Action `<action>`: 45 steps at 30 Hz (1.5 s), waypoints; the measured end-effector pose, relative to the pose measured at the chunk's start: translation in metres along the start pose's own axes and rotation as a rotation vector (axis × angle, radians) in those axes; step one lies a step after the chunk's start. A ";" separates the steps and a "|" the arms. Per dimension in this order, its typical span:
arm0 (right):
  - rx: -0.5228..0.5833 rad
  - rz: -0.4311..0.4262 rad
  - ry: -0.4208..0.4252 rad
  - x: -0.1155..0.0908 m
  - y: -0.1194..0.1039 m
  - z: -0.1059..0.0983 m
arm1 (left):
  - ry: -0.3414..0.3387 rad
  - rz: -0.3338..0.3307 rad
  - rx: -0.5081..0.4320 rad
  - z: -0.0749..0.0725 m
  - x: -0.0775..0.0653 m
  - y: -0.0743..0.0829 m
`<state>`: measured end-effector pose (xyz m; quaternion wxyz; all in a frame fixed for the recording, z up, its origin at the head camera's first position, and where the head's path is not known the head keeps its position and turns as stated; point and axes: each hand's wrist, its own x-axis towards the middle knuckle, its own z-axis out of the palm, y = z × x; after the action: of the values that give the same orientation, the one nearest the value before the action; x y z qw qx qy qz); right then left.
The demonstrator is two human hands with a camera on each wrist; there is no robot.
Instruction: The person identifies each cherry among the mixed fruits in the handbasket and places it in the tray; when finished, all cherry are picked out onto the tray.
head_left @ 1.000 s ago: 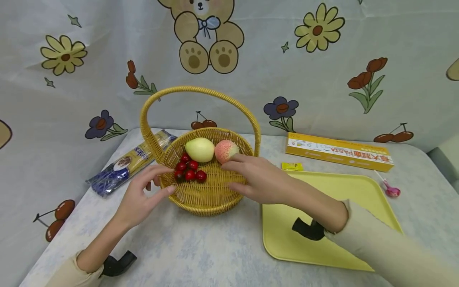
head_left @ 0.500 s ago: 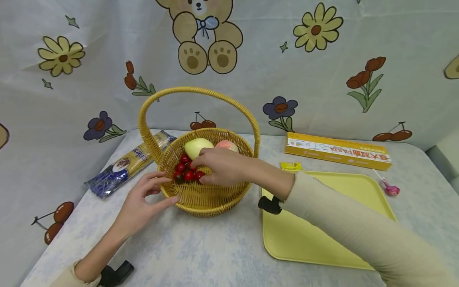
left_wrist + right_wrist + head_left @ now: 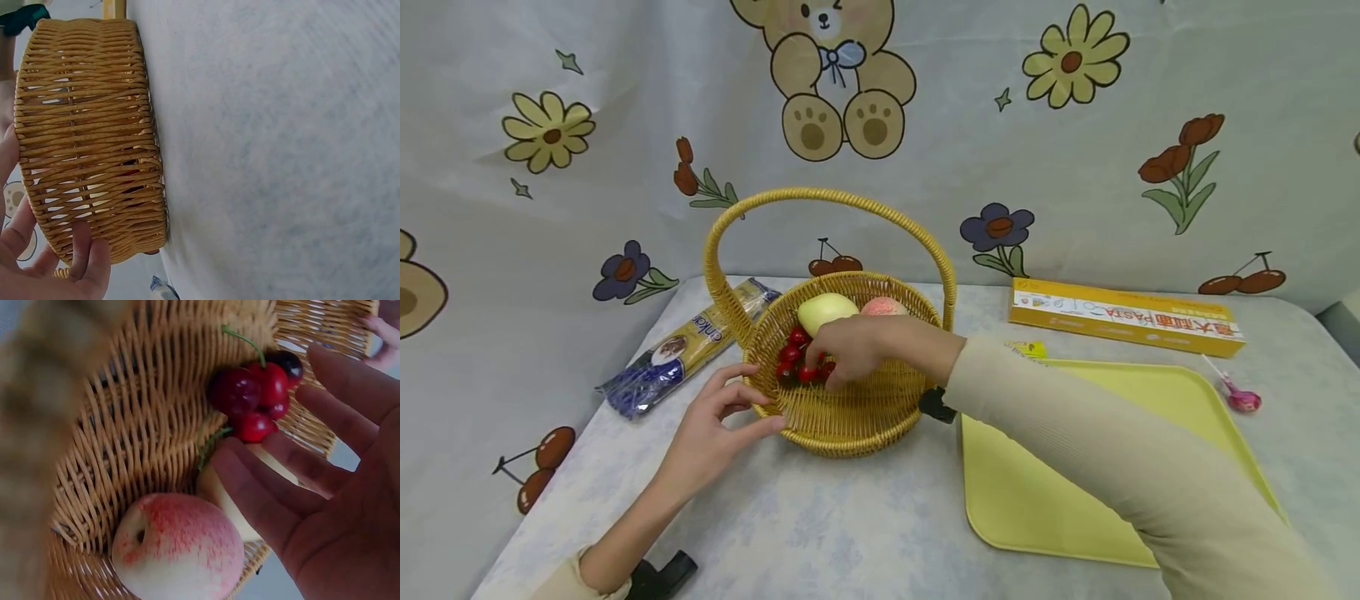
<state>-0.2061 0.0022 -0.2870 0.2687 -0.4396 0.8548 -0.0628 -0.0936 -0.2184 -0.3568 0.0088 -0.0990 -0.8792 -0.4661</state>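
Observation:
A yellow wicker basket (image 3: pixel 842 435) with a tall hoop handle stands on the table. Inside lie a cluster of dark red cherries (image 3: pixel 790 354), a pale yellow-green fruit (image 3: pixel 827 311) and a pink peach (image 3: pixel 887 307). My left hand (image 3: pixel 711 429) holds the basket at its left rim; in the left wrist view two fingertips press the outer wicker wall (image 3: pixel 94 137). My right hand (image 3: pixel 853 346) reaches down into the basket, fingers pointing at the cherries. From the right wrist, its fingers are spread, with fingertips right at the cherries (image 3: pixel 253 390); the peach (image 3: pixel 178 544) lies beside the thumb.
Left of the basket is a blue and gold pasta bag (image 3: pixel 688 342). To the right lie a yellow tray (image 3: pixel 1060 500), an orange pasta box (image 3: pixel 1123 317), a small yellow packet (image 3: pixel 1032 348) and a pink lollipop (image 3: pixel 1243 401). A printed cloth hangs behind.
My right hand has moved left and down from beside the peach to the cherries. My left hand stays at the left rim. The whole head view has shifted slightly.

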 end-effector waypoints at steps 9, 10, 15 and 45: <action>0.041 0.015 -0.135 0.022 0.000 0.008 | 0.002 0.005 0.014 -0.003 -0.001 -0.001; 0.055 0.016 -0.142 0.023 0.000 0.008 | 0.001 0.004 0.012 -0.003 -0.001 -0.002; 0.052 0.003 -0.151 0.023 0.000 0.011 | 0.001 0.016 -0.006 -0.002 0.000 -0.003; 0.086 -0.228 0.293 -0.051 -0.001 0.013 | 0.001 0.031 0.000 0.002 0.001 0.001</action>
<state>-0.1749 0.0433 -0.2774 0.1513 -0.5077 0.8260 -0.1927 -0.0942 -0.2158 -0.3567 0.0163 -0.1123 -0.8775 -0.4659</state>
